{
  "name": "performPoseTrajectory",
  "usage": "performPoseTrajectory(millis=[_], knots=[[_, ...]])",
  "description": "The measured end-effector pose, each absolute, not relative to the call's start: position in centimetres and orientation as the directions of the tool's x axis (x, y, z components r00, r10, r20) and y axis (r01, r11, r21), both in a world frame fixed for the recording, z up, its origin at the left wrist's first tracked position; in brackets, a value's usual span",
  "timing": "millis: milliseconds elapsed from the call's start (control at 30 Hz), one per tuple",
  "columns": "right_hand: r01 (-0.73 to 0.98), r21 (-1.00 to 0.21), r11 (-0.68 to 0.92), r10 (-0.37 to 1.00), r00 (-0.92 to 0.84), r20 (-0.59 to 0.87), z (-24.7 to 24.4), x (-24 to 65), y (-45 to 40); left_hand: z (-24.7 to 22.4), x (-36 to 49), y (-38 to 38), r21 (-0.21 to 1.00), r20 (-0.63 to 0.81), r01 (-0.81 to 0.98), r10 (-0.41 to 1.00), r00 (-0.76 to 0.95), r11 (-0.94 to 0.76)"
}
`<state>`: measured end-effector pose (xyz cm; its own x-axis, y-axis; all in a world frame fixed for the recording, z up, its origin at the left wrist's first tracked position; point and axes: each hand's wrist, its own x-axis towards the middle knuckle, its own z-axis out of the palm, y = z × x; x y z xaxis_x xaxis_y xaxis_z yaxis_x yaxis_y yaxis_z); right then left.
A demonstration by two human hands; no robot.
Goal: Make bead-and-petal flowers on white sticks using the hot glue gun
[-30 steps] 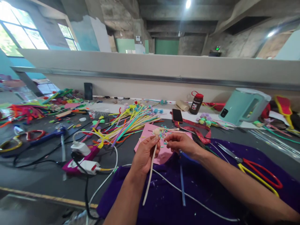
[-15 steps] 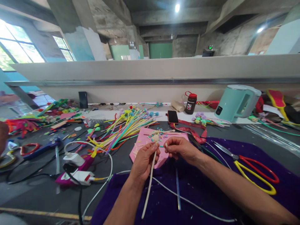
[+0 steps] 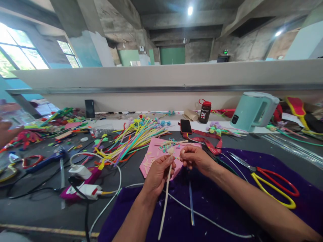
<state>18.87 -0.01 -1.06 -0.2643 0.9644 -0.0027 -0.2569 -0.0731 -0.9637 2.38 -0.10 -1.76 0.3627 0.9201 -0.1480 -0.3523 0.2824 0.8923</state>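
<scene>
- The left hand (image 3: 158,169) is closed in a pinch on a thin, cream-coloured fuzzy stem (image 3: 165,201), gripping it near its upper end.
- At that end sits a rounded, pale cream tuft (image 3: 171,150), just above the left thumb and in front of a flat pink sheet (image 3: 145,168).
- The stem's long axis runs from the tuft down through the left fingers and on toward the person, its loose lower end drifting slightly to the left.
- The right hand (image 3: 195,158) pinches a small pale piece (image 3: 182,152) between thumb and forefinger — too small to tell its exact shape.
- The two hands are apart, with a narrow gap between their fingertips; the tuft lies just left of the right fingertips, at nearly the same height, and the left hand is the nearer to it.
- Teal and cream cut bits (image 3: 164,148) lie scattered on the pink sheet beyond the hands.
- Below the right hand, a narrow, clear rod (image 3: 191,205) lies on a dark purple cloth (image 3: 121,208) — its far end is hidden.
</scene>
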Motion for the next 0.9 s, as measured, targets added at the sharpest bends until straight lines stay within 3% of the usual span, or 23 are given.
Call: performPoseTrajectory(millis=[167, 567, 667, 733, 833, 900], knots=[[-0.283, -0.955, -0.087, 0.964, -0.264, -0.01, -1.5, 18.5, -0.1, -2.2, 2.5, -0.2, 0.896, -0.146, -0.347, 0.921, 0.361, 0.277], [-0.159, -0.986, 0.046, 0.978, -0.194, 0.077, -1.4, 17.9, -0.8, -1.9, 2.8, -0.5, 0.892, -0.163, -0.351, 0.926, 0.339, 0.286], [-0.019, -0.993, 0.118, 0.978, -0.173, 0.12, -1.4, 18.0, -0.8, -1.9, 2.8, -0.5, 0.879, -0.185, -0.358, 0.917, 0.354, 0.315], [0.141, -0.958, 0.248, 0.963, -0.146, 0.228, -1.3, 18.1, -0.9, -2.0, 2.9, -0.5, 0.874, -0.19, -0.363, 0.915, 0.357, 0.323], [0.397, -0.799, 0.452, 0.891, -0.164, 0.423, -1.2, 18.1, -1.1, -2.2, 3.0, -0.5, 0.882, -0.183, -0.357, 0.922, 0.342, 0.308], [0.507, -0.689, 0.517, 0.851, -0.219, 0.477, -1.2, 18.1, -1.3, -2.3, 3.1, -0.6, 0.897, -0.166, -0.341, 0.93, 0.328, 0.28]])
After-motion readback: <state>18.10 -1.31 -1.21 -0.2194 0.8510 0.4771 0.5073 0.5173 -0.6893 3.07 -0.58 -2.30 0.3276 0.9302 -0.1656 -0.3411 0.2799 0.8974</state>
